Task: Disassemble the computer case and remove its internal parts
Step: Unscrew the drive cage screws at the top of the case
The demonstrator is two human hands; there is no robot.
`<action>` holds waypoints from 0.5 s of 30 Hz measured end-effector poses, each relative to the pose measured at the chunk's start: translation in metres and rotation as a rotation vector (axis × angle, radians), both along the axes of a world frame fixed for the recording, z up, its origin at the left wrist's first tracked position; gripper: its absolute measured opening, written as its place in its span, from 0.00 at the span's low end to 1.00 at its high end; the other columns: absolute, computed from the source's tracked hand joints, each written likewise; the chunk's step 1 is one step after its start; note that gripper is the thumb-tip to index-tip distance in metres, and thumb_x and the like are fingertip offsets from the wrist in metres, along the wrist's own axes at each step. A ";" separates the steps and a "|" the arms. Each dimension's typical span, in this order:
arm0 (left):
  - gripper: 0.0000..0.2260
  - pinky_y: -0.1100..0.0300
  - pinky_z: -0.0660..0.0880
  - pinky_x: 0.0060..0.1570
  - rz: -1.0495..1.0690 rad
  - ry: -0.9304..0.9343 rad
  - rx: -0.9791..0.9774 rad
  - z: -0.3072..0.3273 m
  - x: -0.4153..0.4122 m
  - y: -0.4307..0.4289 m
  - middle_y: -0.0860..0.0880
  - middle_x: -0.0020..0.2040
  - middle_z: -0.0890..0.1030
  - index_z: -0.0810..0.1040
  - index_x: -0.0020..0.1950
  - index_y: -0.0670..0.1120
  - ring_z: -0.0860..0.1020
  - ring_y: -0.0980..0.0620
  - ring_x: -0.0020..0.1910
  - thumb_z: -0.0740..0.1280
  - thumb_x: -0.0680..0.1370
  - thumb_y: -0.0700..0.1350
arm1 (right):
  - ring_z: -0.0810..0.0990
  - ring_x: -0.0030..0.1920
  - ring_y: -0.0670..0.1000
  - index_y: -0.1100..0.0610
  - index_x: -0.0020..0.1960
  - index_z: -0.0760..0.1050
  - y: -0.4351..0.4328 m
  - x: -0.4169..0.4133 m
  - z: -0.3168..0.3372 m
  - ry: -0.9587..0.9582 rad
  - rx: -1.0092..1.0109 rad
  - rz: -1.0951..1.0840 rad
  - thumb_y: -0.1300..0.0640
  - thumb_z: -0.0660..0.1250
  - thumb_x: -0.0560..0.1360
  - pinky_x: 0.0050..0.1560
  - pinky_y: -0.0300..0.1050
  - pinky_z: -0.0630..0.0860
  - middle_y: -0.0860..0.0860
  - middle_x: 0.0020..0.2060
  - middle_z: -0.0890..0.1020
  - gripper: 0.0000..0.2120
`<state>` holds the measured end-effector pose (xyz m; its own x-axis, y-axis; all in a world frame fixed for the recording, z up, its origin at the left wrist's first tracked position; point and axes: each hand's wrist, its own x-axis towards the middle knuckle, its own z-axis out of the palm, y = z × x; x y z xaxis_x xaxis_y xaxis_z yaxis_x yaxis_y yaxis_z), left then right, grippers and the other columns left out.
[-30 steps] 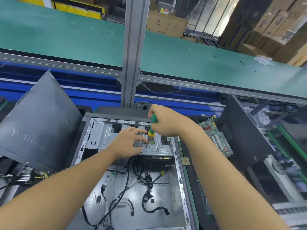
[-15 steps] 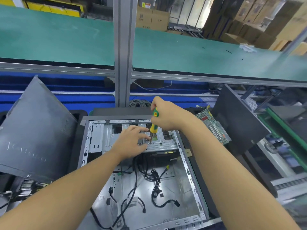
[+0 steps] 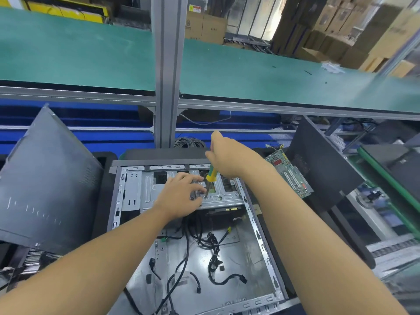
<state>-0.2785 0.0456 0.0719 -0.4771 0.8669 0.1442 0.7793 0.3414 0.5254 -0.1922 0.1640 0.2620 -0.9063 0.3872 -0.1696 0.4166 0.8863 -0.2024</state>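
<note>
My right hand has raised the gripped screwdriver steeper onto the drive-cage screw; left hand, fingers spread, braces the cage: unscrewing continues.

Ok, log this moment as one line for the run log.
step: unscrewing drive bracket | right hand: holds screwdriver, tip at bracket | left hand: steadies bracket | case: open, cables loose inside

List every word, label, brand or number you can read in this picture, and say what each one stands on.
"lenovo": pale lettering, blurred, on the dark side panel leaning at left.
Red and white sticker on a cardboard box at the back: too small to read.
Yellow label on the black part under the drive cage: too blurred to read.
Circuit board at right: markings too small to read.
</note>
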 end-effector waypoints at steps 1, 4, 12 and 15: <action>0.12 0.46 0.64 0.68 0.000 0.001 -0.005 0.000 0.000 0.000 0.63 0.68 0.72 0.81 0.56 0.61 0.64 0.57 0.67 0.63 0.75 0.57 | 0.72 0.37 0.52 0.56 0.55 0.64 0.001 0.001 0.004 -0.040 -0.028 0.029 0.53 0.56 0.84 0.36 0.48 0.67 0.54 0.46 0.74 0.06; 0.10 0.47 0.63 0.68 -0.003 -0.001 -0.017 0.001 0.001 0.000 0.63 0.69 0.72 0.81 0.56 0.62 0.63 0.56 0.68 0.64 0.76 0.56 | 0.75 0.44 0.53 0.53 0.59 0.66 0.003 0.003 0.015 -0.134 -0.087 0.059 0.57 0.60 0.81 0.43 0.49 0.70 0.52 0.57 0.69 0.07; 0.11 0.49 0.61 0.69 0.002 0.007 -0.023 0.003 0.002 0.000 0.64 0.70 0.71 0.81 0.57 0.62 0.62 0.56 0.69 0.65 0.77 0.56 | 0.73 0.39 0.55 0.57 0.56 0.62 -0.007 -0.005 0.006 -0.114 0.126 -0.080 0.44 0.53 0.84 0.35 0.49 0.66 0.54 0.44 0.72 0.15; 0.11 0.50 0.61 0.68 0.001 0.015 -0.031 0.003 0.002 0.000 0.63 0.70 0.71 0.81 0.57 0.62 0.62 0.56 0.69 0.65 0.76 0.56 | 0.72 0.35 0.52 0.58 0.53 0.63 -0.006 -0.009 0.004 -0.095 0.095 -0.012 0.49 0.55 0.85 0.33 0.48 0.68 0.54 0.40 0.73 0.11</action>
